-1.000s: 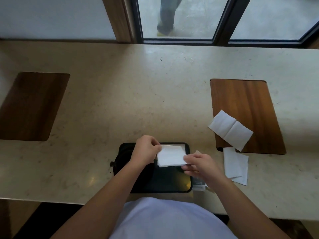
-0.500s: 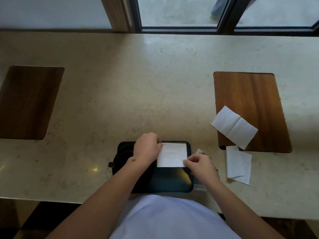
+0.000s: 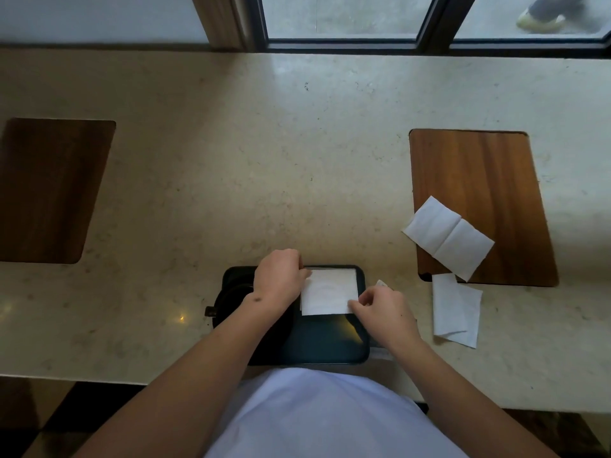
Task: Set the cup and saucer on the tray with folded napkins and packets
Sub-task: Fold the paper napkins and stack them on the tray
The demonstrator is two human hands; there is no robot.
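Folded napkin (image 3: 329, 291) lies flat on far right part of dark tray (image 3: 325, 347), between hands. Left hand (image 3: 280, 280) curled, fingertips pressing napkin's left edge. Right hand (image 3: 383, 309) pinches napkin's near right corner. Cup and saucer (image 3: 231, 294) mostly hidden under left wrist, on tray's left side. Two more napkins on counter (image 3: 231, 160) to right: one (image 3: 448, 238) across wooden mat (image 3: 479, 166), one (image 3: 458, 310) just below it.

The tray (image 3: 325, 345) lies on the surface (image 3: 264, 166), at its near edge. A folded napkin (image 3: 329, 295) lies on the far right part of the tray. To the right, one board (image 3: 482, 180) carries an unfolded napkin (image 3: 448, 238); another napkin (image 3: 456, 309) lies just before it. A second board (image 3: 49, 190) is far left.
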